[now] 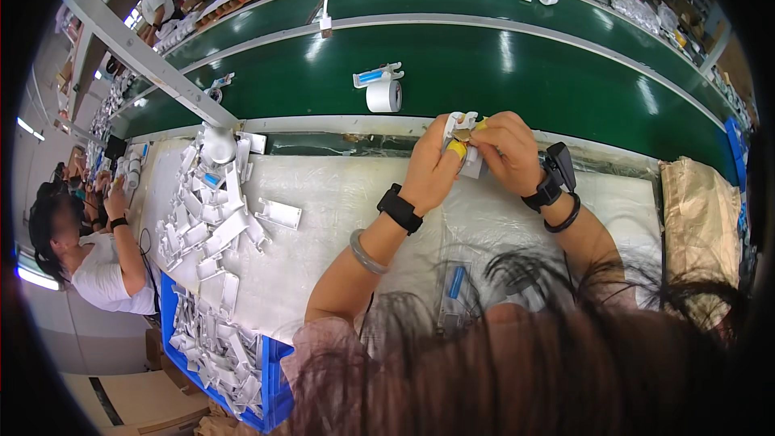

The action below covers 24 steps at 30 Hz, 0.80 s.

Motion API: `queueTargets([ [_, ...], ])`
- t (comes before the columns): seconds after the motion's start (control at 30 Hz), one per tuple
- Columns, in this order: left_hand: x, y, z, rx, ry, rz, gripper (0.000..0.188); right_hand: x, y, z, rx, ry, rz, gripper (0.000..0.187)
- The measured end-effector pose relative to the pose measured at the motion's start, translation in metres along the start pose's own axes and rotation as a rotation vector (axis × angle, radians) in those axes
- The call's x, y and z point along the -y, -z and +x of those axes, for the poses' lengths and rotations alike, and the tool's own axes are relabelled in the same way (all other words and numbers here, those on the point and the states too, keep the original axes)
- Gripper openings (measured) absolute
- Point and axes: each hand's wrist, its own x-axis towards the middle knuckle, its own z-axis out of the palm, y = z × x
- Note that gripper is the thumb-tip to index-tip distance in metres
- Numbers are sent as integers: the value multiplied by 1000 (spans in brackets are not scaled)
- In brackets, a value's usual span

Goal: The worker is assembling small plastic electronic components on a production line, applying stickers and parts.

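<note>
Over the far edge of the table, both my hands meet at a small white plastic part. My left hand grips it, with a yellow finger cover on the thumb. Pressed in from the other side are the closed fingertips of my right hand, also with some yellow on them. A small tan piece shows between the fingers; its kind and whatever else the right fingertips pinch are too small to make out. Below the hands, a flat pale piece hangs or lies, partly hidden.
White plastic parts are heaped on the table's left, above a blue crate of similar parts. A green conveyor beyond carries a white cylinder. Brown paper lies right. A post slants across; another person works left.
</note>
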Motion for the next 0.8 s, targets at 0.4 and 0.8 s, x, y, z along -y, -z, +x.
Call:
queueTargets([
  [0.4,6,3,3,-12,-77,244,38,0,0,1,-7,-4,-15,27],
  [0.8,9,3,1,-15,-78,197,41,0,-4,0,-10,-71,-13,21],
])
